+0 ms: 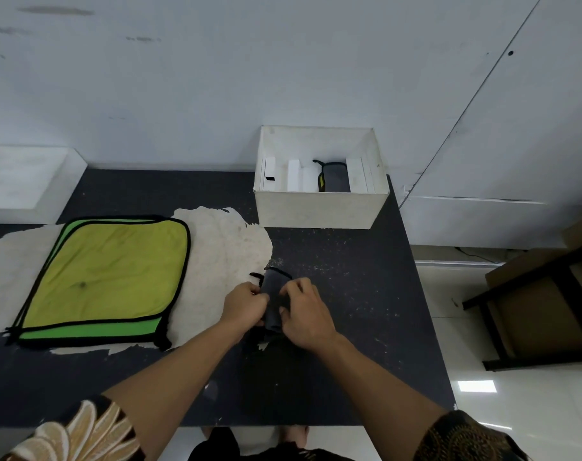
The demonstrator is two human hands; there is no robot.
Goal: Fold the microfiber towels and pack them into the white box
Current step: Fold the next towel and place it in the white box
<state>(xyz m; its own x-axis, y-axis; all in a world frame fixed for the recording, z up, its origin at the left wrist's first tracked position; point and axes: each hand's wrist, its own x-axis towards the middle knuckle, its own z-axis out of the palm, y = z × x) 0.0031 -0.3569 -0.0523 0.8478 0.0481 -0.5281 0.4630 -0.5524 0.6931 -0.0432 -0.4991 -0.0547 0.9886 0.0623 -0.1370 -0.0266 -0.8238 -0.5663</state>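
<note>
Grip of left hand (pixel 246 302) and right hand (pixel 304 314): closed on the towel (pixel 276 289). Hold fold tight, edges aligned; then lift to the box (pixel 316 209) at 12 o'clock.

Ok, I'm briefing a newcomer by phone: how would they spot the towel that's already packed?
Find the white box at the dark table's far edge. Inside, right of centre, sits a folded grey towel with black trim. Unlike the hand-held grey towel, it sits between white dividers.

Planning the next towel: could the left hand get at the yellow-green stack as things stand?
Likely yes, once freed: the left hand grips the dark towel, but the yellow-green stack lies flat to its left with nothing between.
</note>
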